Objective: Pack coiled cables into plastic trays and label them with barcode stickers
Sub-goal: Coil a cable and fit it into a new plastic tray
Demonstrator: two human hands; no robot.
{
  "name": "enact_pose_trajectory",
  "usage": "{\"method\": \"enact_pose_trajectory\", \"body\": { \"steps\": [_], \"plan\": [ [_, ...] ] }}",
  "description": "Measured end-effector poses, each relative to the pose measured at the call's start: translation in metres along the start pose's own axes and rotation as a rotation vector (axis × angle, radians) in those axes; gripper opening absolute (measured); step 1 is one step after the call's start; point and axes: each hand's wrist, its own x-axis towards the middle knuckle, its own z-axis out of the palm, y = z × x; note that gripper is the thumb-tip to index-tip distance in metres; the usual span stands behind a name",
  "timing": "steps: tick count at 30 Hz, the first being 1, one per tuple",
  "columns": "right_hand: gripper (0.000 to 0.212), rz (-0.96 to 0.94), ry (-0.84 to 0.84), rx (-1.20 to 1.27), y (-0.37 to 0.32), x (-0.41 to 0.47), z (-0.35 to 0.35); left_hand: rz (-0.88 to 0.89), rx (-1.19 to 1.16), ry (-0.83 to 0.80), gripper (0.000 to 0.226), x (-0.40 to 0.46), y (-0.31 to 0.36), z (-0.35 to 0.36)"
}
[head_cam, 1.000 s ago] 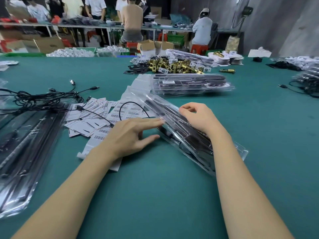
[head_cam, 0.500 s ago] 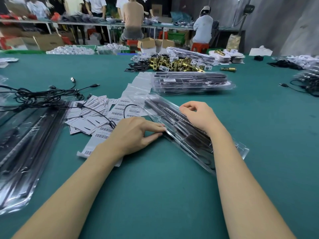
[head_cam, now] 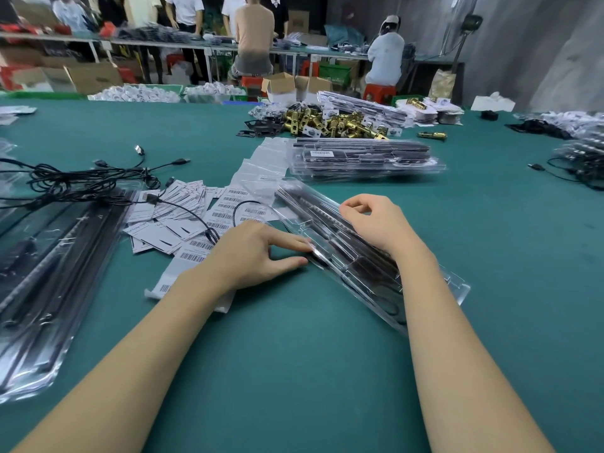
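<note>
A long clear plastic tray [head_cam: 330,223] with black coiled cable and dark parts inside lies slanted on the green table [head_cam: 294,371]. My left hand [head_cam: 251,253] reaches its near left edge, fingertips on top and thumb just below, pinching that edge. My right hand [head_cam: 376,220] lies on top of the tray's middle with fingers curled down onto it. Sheets of barcode stickers [head_cam: 225,210] are spread to the left of the tray, partly under my left wrist. A loose black cable [head_cam: 196,217] crosses them.
A stack of packed trays [head_cam: 362,158] sits behind, then a pile of brass latch parts [head_cam: 333,122]. Tangled black cables [head_cam: 75,181] and long clear packs [head_cam: 49,273] fill the left. More cables [head_cam: 578,165] lie far right. People work at benches behind.
My left hand went from flat and spread to closing its fingertips and thumb on the tray's edge. The right hand stayed on the tray. The camera tilted slightly.
</note>
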Motion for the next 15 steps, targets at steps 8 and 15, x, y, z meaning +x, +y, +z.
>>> {"method": "enact_pose_trajectory", "body": {
  "steps": [8,15],
  "plan": [
    [0.047,0.015,-0.150,-0.311,-0.026,0.004,0.000,0.030,0.154,0.048,0.016,0.002,0.015,0.008],
    [0.038,-0.071,0.041,-0.352,-0.011,0.000,0.023,0.205,0.314,-0.067,0.026,0.005,0.038,0.024]
  ]
}}
